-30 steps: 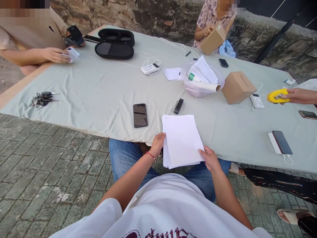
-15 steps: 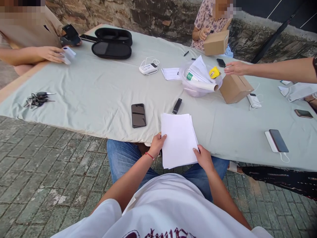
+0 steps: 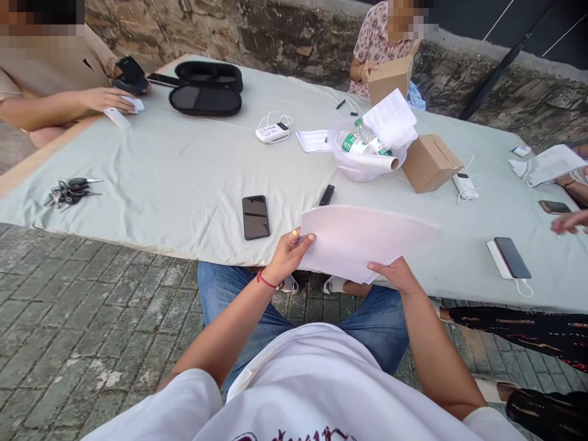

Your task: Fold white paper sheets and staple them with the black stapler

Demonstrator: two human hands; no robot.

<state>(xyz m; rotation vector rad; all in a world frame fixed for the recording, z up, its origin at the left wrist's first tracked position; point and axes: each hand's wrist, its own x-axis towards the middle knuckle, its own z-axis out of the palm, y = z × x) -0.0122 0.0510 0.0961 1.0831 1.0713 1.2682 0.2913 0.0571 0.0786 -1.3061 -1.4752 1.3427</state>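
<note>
Sheets of white paper are held up between my two hands at the near table edge, tilted and partly blurred at the far right. My left hand pinches their left edge, thumb on top. At the lower right edge my right hand grips them, thumb over the paper. A black smartphone lies flat to the left of the sheets. Just beyond them is a small black stick-shaped device, its near end covered by the paper.
On the cloth-covered table are keys, an open black case, a plastic basket with bottles and papers, a cardboard box and a phone on a power bank. Other people sit around; a person's hand reaches in from the right.
The sheets have tilted up and spread rightward, and my right hand has moved right. Another person's arm has withdrawn from the basket; the yellow tape measure there is out of sight. Papers in the basket have shifted.
</note>
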